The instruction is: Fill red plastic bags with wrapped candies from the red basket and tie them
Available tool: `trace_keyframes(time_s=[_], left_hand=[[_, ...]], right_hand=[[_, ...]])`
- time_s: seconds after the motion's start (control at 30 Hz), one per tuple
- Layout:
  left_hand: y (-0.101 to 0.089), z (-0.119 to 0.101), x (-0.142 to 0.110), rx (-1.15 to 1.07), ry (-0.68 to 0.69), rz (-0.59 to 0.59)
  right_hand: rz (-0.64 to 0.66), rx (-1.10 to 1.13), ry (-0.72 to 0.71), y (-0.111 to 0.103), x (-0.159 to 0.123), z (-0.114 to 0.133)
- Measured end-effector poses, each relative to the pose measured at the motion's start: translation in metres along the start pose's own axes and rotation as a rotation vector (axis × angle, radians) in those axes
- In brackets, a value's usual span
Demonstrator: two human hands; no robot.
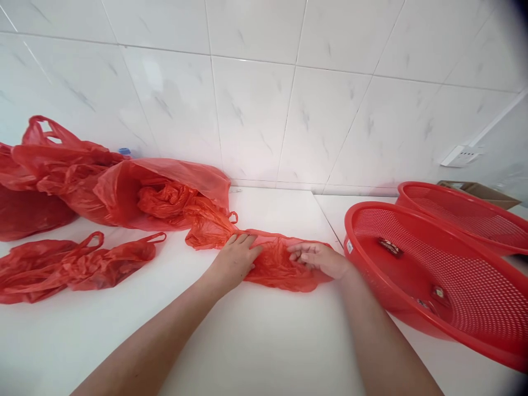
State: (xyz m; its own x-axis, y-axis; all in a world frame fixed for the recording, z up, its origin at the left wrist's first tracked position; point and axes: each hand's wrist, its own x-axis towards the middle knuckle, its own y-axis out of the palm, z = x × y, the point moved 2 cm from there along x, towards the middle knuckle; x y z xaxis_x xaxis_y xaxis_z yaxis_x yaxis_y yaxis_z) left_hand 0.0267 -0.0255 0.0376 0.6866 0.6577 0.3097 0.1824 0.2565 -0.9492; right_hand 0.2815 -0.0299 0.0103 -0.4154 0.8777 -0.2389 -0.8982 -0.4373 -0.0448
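Observation:
A crumpled red plastic bag (275, 265) lies on the white counter (256, 341) in front of me. My left hand (236, 259) rests on its left part with fingers laid flat over the plastic. My right hand (318, 258) lies on its right part, fingers stretched leftward and pressing the bag down. The two hands almost meet over the bag's middle.
A pile of red bags (124, 190) sits at the back left, one wide open bag holding others. Another flat red bag (74, 267) lies at the left. Two red perforated baskets (429, 275) stand at the right. A white tiled wall (264, 93) closes the back.

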Motion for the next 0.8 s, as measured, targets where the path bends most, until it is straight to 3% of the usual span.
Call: trace_keyframes(time_s=[0.07,0.13,0.27,0.4,0.6,0.8], left_hand=[[0.0,-0.001,-0.001,-0.01,0.004,-0.013],[0.001,-0.001,-0.001,-0.036,0.003,-0.014],[0.008,0.001,-0.001,-0.106,0.018,-0.043],[0.009,0.004,-0.001,-0.099,0.025,-0.172],[0.001,0.009,-0.005,-0.062,-0.238,-0.413],[0.018,0.022,-0.009,-0.318,-0.444,-0.4]], right_hand=[[0.053,0.211,-0.06,-0.006,0.003,-0.007],[0.016,0.39,-0.083,-0.01,0.008,-0.01],[-0.257,0.619,-0.094,-0.012,0.015,-0.01],[-0.395,0.617,-0.166,-0.009,0.018,-0.009],[-0.466,0.549,-0.304,-0.01,0.019,-0.01],[-0.459,0.621,-0.336,-0.01,0.019,-0.007]])
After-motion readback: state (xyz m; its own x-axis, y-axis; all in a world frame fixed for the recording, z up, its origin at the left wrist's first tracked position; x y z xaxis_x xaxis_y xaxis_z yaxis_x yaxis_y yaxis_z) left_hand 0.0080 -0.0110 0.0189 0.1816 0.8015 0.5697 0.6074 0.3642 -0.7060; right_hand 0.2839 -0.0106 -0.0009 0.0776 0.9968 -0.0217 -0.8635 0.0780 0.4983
